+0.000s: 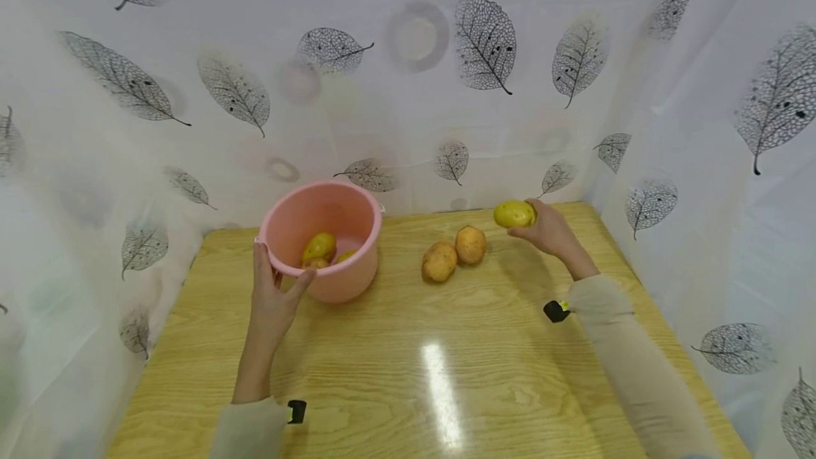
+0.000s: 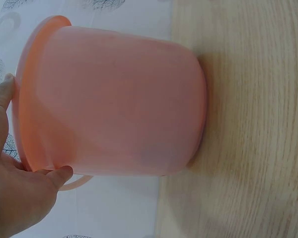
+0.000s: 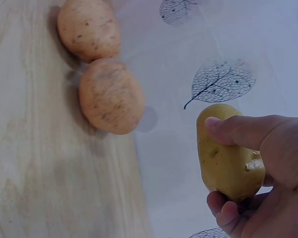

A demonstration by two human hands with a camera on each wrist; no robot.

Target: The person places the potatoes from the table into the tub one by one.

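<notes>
A pink bucket (image 1: 347, 282) stands upright at the left back of the table, with several potatoes (image 1: 320, 247) inside, partly hidden by its wall. My left hand (image 1: 274, 301) grips the near left part of its rim; in the left wrist view the thumb and fingers (image 2: 59, 176) lie at the rim. My right hand (image 1: 551, 232) holds a yellow potato (image 1: 513, 214) above the table's right back. In the right wrist view, the thumb lies across this potato (image 3: 223, 158). Two brown potatoes, one (image 1: 439, 261) touching the other (image 1: 470, 245), lie between bucket and right hand.
The wooden table (image 1: 382, 374) ends at a white curtain (image 1: 408, 126) with leaf prints, which hangs behind it and on both sides. A thin handle (image 2: 77, 183) hangs at the bucket's side.
</notes>
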